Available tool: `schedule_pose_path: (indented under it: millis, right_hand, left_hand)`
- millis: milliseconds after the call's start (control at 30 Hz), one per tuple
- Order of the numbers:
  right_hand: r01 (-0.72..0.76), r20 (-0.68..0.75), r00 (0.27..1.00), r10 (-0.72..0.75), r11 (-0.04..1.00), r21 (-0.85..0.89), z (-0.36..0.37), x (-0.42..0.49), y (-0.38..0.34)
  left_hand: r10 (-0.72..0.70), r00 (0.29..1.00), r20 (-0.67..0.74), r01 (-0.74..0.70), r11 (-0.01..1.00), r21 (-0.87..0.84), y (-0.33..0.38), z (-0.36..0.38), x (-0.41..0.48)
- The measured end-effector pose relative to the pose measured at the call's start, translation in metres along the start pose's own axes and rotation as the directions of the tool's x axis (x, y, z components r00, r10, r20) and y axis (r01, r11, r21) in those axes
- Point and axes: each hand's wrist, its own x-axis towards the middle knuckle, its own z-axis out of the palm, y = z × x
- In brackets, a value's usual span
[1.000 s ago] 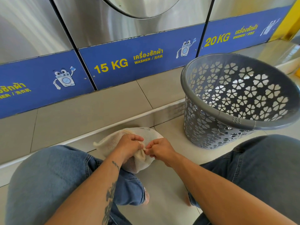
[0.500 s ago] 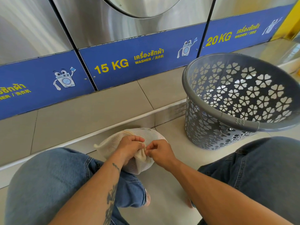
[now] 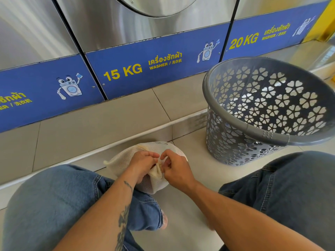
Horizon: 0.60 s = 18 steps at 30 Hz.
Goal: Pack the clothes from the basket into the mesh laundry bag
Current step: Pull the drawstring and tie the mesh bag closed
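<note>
**Fingertips (image 3: pixel 155 155) Pinched at the Closure of the mesh laundry bag (image 3: pixel 125 159)**

Fingers of both hands are curled and pinched onto a bunched fold of cream fabric at the near side of the bag. The gathered mesh is gripped by the left hand (image 3: pixel 143 165). A small yellowish part (image 3: pixel 160 165) is nipped between thumb and forefinger of the right hand (image 3: pixel 177 172). It is taken to be a zip pull, though it is too small to be confirmed.

The bag is rested on the tiled floor (image 3: pixel 192 205) between the knees (image 3: pixel 54 196), just below the raised step (image 3: pixel 108 124), and is rounded out by its contents. The basket (image 3: pixel 244 125) is stood upright to the right, apart from the bag. No clothes are seen in the part of its interior that shows. Packing is therefore judged complete, with closing in hand.

Handling: the bag is judged light, soft and limp. No shape is held by the mesh, and the load is expected to shift when lifted. Open weave can be snagged or stretched, so force on the pull alone is to be avoided. Hold is best taken at the gathered fabric beside the closure, with the seam braced by one hand while it is drawn shut by the other. For carrying, the closed end is to be gripped, or the bulk cupped from beneath.
</note>
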Motion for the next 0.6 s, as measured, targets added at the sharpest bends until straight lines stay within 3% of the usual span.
schedule_pose_path:
  millis: [233,600]
  right_hand:
    - [0.084,0.034,0.996,-0.082,0.994,-0.075,0.000,0.001,0.002]
    - [0.182,0.272,0.956,-0.111,0.951,-0.251,-0.008,-0.002,0.002]
  left_hand:
    - [0.020,1.000,-0.024,-0.019,1.000,0.007,-0.003,-0.001,0.002]
    - [0.048,0.993,-0.106,-0.048,0.999,0.004,-0.012,-0.006,0.008]
